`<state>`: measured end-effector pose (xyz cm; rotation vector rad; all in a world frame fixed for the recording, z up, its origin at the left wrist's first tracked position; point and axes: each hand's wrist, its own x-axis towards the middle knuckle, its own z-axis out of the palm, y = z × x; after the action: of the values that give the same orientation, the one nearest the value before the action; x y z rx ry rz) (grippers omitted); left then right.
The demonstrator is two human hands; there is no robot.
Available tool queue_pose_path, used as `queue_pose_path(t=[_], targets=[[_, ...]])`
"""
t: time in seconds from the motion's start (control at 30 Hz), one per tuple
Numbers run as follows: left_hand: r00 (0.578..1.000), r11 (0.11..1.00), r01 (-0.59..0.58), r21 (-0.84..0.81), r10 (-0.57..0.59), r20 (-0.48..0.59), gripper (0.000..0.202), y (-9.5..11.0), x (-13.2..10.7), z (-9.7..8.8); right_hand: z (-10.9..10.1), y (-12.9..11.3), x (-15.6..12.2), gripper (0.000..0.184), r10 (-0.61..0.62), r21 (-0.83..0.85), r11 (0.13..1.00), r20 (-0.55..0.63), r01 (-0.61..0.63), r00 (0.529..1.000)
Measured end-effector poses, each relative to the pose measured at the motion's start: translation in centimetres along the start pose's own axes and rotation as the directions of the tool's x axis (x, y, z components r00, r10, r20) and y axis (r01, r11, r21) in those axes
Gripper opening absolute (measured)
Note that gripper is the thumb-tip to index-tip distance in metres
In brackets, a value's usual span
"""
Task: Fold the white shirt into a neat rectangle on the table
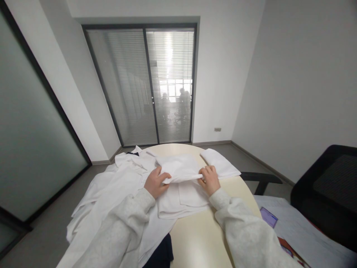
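Observation:
A white garment lies partly folded on a round cream table. My left hand pinches the left end of its folded edge. My right hand grips the right end of the same edge. The edge is lifted a little between them. A folded white cloth lies just beyond my right hand. More white garments are heaped on the table's left side under my left forearm.
A black office chair stands at the right, its armrest near the table edge. A purple phone lies on papers at the right. Glass doors with blinds are at the back; a frosted glass wall is on the left.

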<state>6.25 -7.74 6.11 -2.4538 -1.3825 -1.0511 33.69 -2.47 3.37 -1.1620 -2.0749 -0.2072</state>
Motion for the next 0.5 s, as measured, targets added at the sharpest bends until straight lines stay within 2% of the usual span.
queue_pose_path(t=[0.07, 0.13, 0.23, 0.3, 0.4, 0.43, 0.5], targets=[[0.989, 0.984, -0.146, 0.104, 0.144, 0.024, 0.017, -0.5, -0.3, -0.2, -0.1, -0.1, -0.1, 0.008, -0.064, -0.041, 0.997, -0.013, 0.064, 0.998], [0.957, 0.938, -0.29, 0.188, 0.285, 0.057, 0.015, -0.9, -0.6, -0.4, -0.1, -0.2, -0.2, 0.007, -0.125, -0.079, 0.989, -0.02, 0.123, 0.992], [0.908, 0.87, -0.419, 0.26, 0.411, 0.085, 0.015, -1.1, -0.8, -0.7, -0.4, -0.5, -0.3, 0.006, -0.186, -0.146, 0.973, -0.052, 0.177, 0.981], [0.895, 0.853, -0.444, 0.275, 0.433, 0.105, 0.014, -1.0, -0.9, -0.8, -0.8, -0.7, -0.2, 0.005, -0.209, -0.182, 0.965, -0.096, 0.189, 0.973], [0.906, 0.87, -0.419, 0.258, 0.382, 0.181, 0.014, -0.5, -0.8, -1.2, -1.3, -1.0, -0.2, 0.008, -0.212, -0.187, 0.964, -0.103, 0.19, 0.972], [0.911, 0.886, -0.398, 0.239, 0.349, 0.221, 0.013, -0.3, -0.8, -1.3, -1.4, -1.0, -0.3, 0.011, -0.215, -0.166, 0.964, -0.046, 0.205, 0.975], [0.906, 0.923, -0.341, 0.177, 0.272, 0.324, 0.013, 0.2, -0.6, -1.6, -1.2, -0.9, -0.6, 0.017, -0.235, -0.072, 0.965, 0.175, 0.251, 0.956]])
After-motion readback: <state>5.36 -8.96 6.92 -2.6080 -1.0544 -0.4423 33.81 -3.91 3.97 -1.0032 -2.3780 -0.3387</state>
